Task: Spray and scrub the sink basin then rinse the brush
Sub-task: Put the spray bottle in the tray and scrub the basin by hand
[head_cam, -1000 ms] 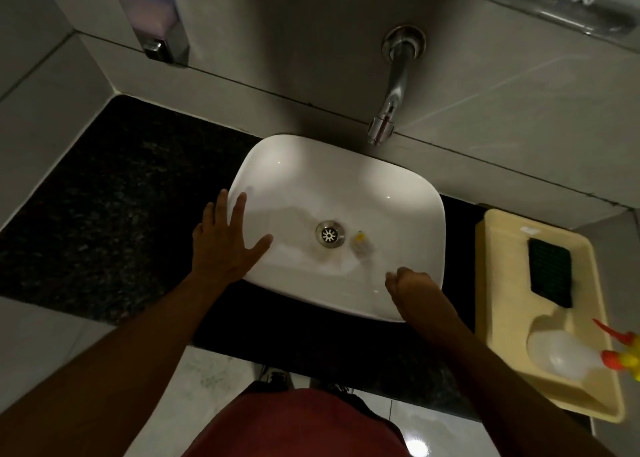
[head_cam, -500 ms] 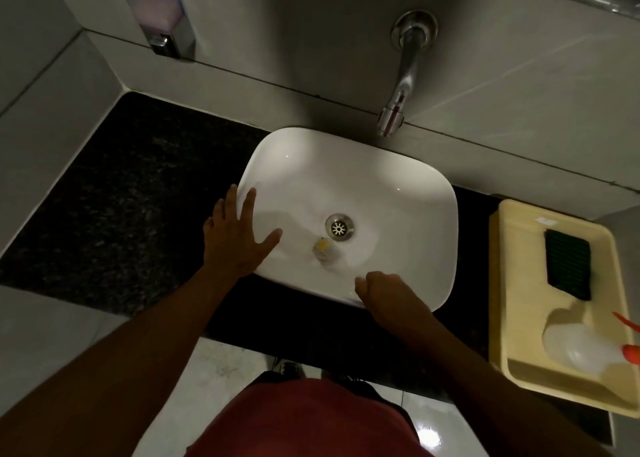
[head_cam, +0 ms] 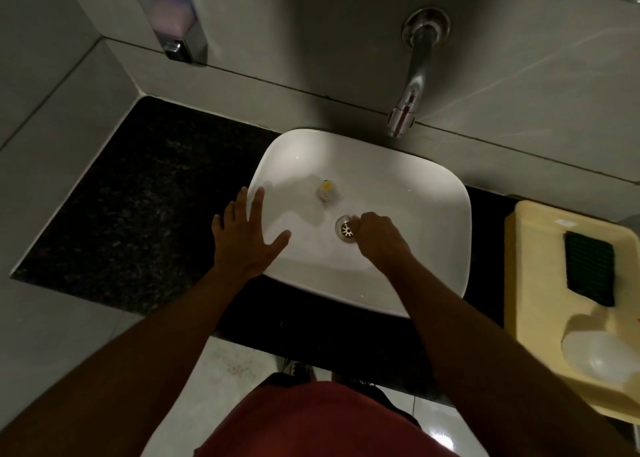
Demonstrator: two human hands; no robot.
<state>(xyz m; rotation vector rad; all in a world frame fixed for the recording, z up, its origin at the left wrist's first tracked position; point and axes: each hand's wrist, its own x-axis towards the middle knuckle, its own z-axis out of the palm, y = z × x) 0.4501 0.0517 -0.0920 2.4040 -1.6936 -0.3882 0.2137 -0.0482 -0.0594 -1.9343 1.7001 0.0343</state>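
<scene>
Head view, looking down. The white sink basin [head_cam: 398, 193] is sitting on a black speckled counter [head_cam: 138, 197], under a chrome wall faucet [head_cam: 412, 82]. The left hand [head_cam: 247, 238] is lying flat with fingers spread wide, bracing on the basin's left rim. The right hand [head_cam: 377, 235] is reaching inside the basin, fist closed, just beside the chrome drain [head_cam: 345, 229] and partly covering it. It seems to be gripping the handle of a brush [head_cam: 328, 190], though the handle is too blurred to trace; the brush's white-and-yellow head is showing against the basin's back-left slope. A soap dispenser [head_cam: 175, 17] is hanging on the wall at upper left. To the right, a yellow tray [head_cam: 533, 249] is holding a dark green scrub pad [head_cam: 590, 269] and a translucent spray bottle [head_cam: 599, 356] lying on its side.
</scene>
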